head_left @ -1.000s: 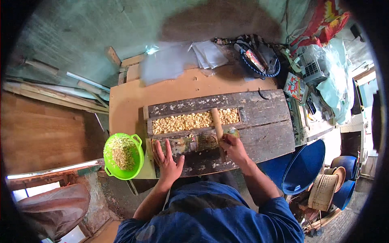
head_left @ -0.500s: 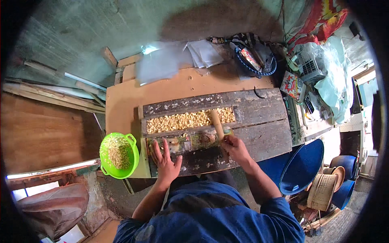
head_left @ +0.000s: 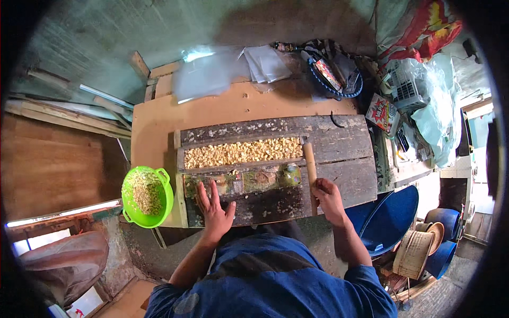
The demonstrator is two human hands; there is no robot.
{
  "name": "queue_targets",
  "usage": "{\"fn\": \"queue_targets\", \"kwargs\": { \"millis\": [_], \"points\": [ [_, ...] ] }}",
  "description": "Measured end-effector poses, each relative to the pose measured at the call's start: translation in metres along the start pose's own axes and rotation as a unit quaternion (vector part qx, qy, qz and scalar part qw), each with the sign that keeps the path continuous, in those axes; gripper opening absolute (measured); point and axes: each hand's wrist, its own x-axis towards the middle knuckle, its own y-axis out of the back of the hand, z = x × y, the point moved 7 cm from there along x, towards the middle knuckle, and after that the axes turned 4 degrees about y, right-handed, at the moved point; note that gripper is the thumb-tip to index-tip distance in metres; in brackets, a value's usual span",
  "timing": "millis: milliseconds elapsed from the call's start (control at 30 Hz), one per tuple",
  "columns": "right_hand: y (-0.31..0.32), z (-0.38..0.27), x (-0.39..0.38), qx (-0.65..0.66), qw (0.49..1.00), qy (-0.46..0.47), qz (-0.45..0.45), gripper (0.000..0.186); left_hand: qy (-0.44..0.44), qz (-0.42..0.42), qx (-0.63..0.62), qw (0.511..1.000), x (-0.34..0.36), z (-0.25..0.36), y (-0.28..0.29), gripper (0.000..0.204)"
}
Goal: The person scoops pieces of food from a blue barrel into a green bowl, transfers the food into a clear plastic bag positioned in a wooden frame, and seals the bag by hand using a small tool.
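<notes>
Head view, looking down. At centre frame we see a dark weathered wooden board (head_left: pixel 344 143) lying on a pale orange plywood sheet (head_left: pixel 212 111). Along the board's upper-mid part runs a long shallow wooden trough filled w/ pale yellow kernels (head_left: pixel 241 151); just below it lies a strip of glossy printed wrapper sheet (head_left: pixel 249 180).

Left hand (head_left: pixel 213 204), lower centre-left: fingers spread wide, palm flat on the board, fingertips touching the lower edge of the printed sheet; it holds nothing.

Right hand (head_left: pixel 328 199), lower centre-right: closed around the near end of a light wooden stick (head_left: pixel 310 167), which points toward the top of the frame and reaches the trough's right end.

Left of centre, a bright green plastic colander w/ small grains (head_left: pixel 147 196) sits just beside the board's left edge, apart from both hands.

Upper right: a blue-rimmed basket of assorted packets (head_left: pixel 339 79). Lower right: stacked blue plastic tubs (head_left: pixel 392 217). Clear plastic bags (head_left: pixel 212 71) lie at upper centre.
</notes>
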Motion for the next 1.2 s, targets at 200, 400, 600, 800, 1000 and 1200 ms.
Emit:
{"fn": "queue_targets", "kwargs": {
  "millis": [200,400,600,800,1000,1200],
  "points": [
    [-0.009,-0.002,0.018,0.012,0.999,0.026,-0.014,0.012,0.005,-0.002,-0.014,1.0,0.0,0.003,-0.003,0.095],
    [-0.006,-0.012,0.018,0.01,0.999,-0.006,-0.036,0.013,-0.023,0.019,0.017,0.999,0.0,0.017,-0.002,0.091],
    [-0.009,-0.016,0.025,0.046,0.998,0.004,-0.035,0.014,-0.055,0.028,0.052,0.997,0.016,0.045,-0.007,0.09],
    [0.002,-0.003,0.028,0.028,0.997,0.01,-0.071,0.014,-0.076,0.023,0.083,0.993,0.041,0.08,-0.01,0.085],
    [0.011,0.006,0.005,0.015,0.997,-0.02,-0.077,0.02,-0.079,-0.021,0.117,0.99,0.045,0.089,-0.023,0.076],
    [0.017,0.009,0.001,-0.036,0.996,0.012,-0.08,0.02,-0.076,-0.029,0.113,0.99,0.037,0.088,-0.03,0.072]
  ]
}}
